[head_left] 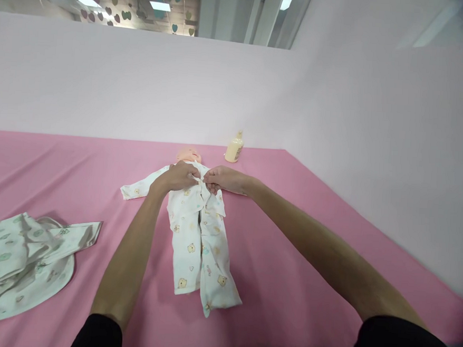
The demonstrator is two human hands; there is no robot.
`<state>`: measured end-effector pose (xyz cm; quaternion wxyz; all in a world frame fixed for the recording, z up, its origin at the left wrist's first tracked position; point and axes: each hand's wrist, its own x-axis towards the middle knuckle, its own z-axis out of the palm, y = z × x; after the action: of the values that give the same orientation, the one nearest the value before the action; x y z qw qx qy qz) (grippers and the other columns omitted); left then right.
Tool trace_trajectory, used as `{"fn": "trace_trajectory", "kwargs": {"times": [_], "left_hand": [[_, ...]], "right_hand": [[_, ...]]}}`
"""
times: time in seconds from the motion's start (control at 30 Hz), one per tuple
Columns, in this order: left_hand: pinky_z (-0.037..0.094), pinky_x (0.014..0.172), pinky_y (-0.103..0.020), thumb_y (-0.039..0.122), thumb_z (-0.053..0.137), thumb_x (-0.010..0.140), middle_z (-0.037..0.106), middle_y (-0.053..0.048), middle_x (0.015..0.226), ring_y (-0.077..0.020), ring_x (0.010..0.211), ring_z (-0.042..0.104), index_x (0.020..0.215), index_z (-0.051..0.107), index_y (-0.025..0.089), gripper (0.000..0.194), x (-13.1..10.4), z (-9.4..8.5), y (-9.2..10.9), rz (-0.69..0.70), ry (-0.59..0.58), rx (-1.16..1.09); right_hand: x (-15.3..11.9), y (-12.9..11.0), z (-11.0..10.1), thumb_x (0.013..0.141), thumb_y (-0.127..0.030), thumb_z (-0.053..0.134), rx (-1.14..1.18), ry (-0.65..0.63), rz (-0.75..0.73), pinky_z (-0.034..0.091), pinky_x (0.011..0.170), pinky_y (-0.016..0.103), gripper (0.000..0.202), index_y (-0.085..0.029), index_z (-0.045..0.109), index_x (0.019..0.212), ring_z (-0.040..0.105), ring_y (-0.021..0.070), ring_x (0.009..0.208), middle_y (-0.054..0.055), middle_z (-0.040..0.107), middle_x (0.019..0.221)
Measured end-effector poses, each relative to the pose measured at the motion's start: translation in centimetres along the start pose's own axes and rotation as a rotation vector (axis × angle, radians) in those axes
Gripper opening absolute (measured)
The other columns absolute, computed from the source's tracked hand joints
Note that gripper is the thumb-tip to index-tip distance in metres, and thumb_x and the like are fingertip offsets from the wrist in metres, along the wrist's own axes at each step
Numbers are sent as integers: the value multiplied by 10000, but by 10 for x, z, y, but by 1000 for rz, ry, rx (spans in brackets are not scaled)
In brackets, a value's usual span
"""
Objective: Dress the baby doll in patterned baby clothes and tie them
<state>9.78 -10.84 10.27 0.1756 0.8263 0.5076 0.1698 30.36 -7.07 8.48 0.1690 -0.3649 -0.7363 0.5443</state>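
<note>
A doll lies on its back, its head (189,155) pointing away from me. It wears a white long-sleeved top (184,201) and white trousers (189,247), both printed with small bears. At the chest, my left hand (180,176) pinches the front edge of the top from the left. My right hand (223,179) faces it closely, its fingers closed on the other front edge. One sleeve (142,188) stretches out to the left; my right hand and forearm mostly cover the other. Any small fastening between the fingertips is too hidden to make out.
Pink cloth (287,283) covers the table. A pale yellow pump bottle (234,148) stands behind the doll, near the white wall (142,88). To the left lies a crumpled white garment with green prints (22,264). Another wall (394,169) runs along the right side.
</note>
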Motion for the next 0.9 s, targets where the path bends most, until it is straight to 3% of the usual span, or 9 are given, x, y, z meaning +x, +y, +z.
{"fn": "trace_trajectory", "kwargs": {"times": [0.13,0.33,0.5,0.6,0.77,0.9], "left_hand": [[433,756,-327,273,528,737,654,4,787,-187,755,556,838,706,206,214,-1,1,0,-21,41,-36],[443,743,-329,283,539,756,616,-4,681,-199,748,553,793,712,207,193,-2,0,0,-52,29,-44],[463,800,-321,353,578,777,694,-23,902,-214,869,592,883,722,208,230,-6,-7,0,-40,41,-125],[460,820,-312,385,596,789,700,-17,988,-216,923,597,897,713,212,236,-13,-17,-3,-42,73,-120],[451,806,-273,437,605,807,701,-7,1077,-206,962,606,927,698,217,267,-36,-42,-40,-185,106,-151],[457,766,-273,393,635,782,702,-13,1059,-209,922,616,887,684,223,205,-50,-50,-94,-505,208,-80]], "right_hand": [[-3,0,5,879,-277,615,5,-6,-34,519,636,241,217,-152,584,704,580,103,616,18,626,715],[-4,-7,18,875,-208,573,-102,122,2,501,604,218,170,-156,574,714,581,95,593,14,638,702],[4,0,24,808,-187,591,-357,259,41,427,518,205,140,-177,551,674,542,103,525,-18,587,572],[5,3,24,803,-212,565,-388,313,29,409,501,209,148,-184,533,661,535,108,511,-17,586,559],[-6,11,-7,793,-224,559,-296,564,27,423,486,205,165,-172,524,640,551,110,530,17,600,606],[-22,47,-55,786,-199,550,-217,821,146,418,480,222,219,-175,489,577,487,95,484,25,555,548]]}}
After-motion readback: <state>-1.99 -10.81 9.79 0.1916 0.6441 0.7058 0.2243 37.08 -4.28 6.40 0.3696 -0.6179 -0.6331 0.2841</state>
